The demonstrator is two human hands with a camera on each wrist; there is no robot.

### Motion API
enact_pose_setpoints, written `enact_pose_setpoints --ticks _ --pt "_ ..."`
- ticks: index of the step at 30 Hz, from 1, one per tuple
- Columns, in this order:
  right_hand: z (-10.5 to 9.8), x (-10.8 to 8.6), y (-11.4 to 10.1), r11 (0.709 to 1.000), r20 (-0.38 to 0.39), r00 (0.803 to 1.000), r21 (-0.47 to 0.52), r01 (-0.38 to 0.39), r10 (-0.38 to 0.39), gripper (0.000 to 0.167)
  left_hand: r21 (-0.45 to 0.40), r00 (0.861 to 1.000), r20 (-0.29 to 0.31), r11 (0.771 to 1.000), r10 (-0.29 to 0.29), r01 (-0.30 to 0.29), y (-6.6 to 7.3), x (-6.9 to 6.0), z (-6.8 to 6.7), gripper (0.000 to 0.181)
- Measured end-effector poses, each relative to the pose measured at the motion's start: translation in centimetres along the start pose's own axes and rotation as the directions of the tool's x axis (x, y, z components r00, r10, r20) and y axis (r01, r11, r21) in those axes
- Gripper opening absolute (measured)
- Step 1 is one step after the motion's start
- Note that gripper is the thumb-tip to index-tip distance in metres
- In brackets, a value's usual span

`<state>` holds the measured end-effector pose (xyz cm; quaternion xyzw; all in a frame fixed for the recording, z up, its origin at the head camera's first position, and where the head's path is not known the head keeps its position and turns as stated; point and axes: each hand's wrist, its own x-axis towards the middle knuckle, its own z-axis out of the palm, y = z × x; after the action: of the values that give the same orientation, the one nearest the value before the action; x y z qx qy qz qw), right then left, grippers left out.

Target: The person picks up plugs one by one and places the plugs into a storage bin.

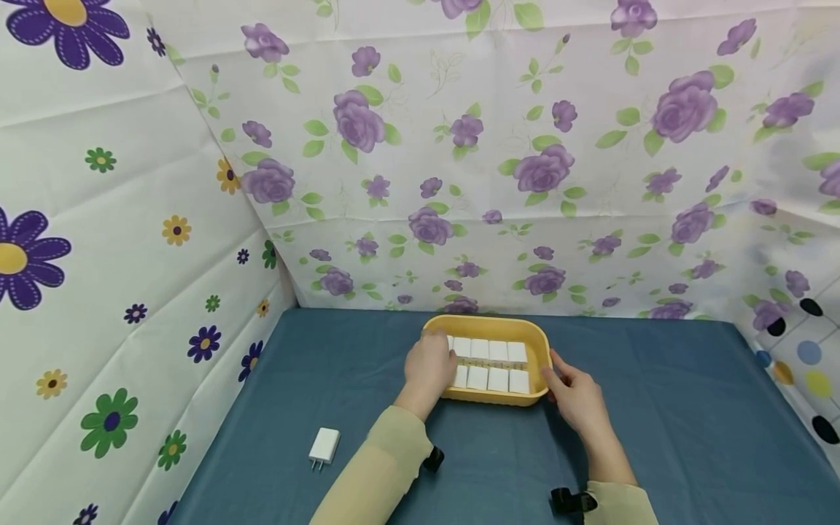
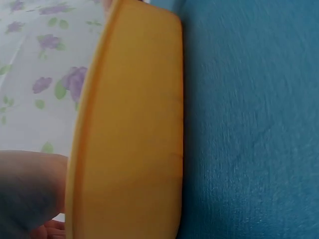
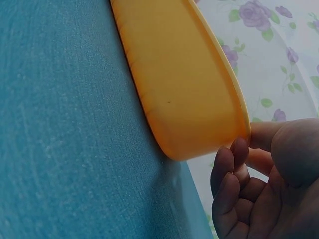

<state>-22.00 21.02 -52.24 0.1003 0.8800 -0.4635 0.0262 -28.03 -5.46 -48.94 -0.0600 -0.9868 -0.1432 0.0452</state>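
A yellow plastic basket (image 1: 539, 343) stands on the blue-covered table, with two rows of white charger plugs (image 1: 498, 380) lying in it. My left hand (image 1: 429, 367) reaches over the basket's left end, its fingertips down inside and hidden. Whether those fingers hold a plug cannot be seen, and the left wrist view mostly shows the basket's outer wall (image 2: 132, 119). At the right end, my right hand (image 1: 579, 397) pinches the rim between thumb and fingers. The right wrist view shows these fingers (image 3: 227, 194) curled at the basket's corner.
One white charger plug (image 1: 324, 445) with two prongs lies on the blue tablecloth (image 1: 689, 423), left of my left forearm. Flowered sheets (image 1: 394, 182) hang behind the table and along its sides.
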Motion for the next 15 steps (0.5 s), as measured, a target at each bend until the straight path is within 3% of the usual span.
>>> enact_pose_setpoints --ticks 6,15 --pt "0.0 0.0 0.1 1.0 -0.003 1.0 -0.001 -0.001 0.001 0.064 0.129 1.0 0.018 0.992 0.005 -0.007 0.4 0.8 0.4 0.036" --pt "0.1 0.0 0.1 1.0 -0.001 1.0 0.004 -0.002 0.002 0.064 0.223 1.0 0.03 0.975 -0.007 0.001 0.6 1.7 1.3 0.033"
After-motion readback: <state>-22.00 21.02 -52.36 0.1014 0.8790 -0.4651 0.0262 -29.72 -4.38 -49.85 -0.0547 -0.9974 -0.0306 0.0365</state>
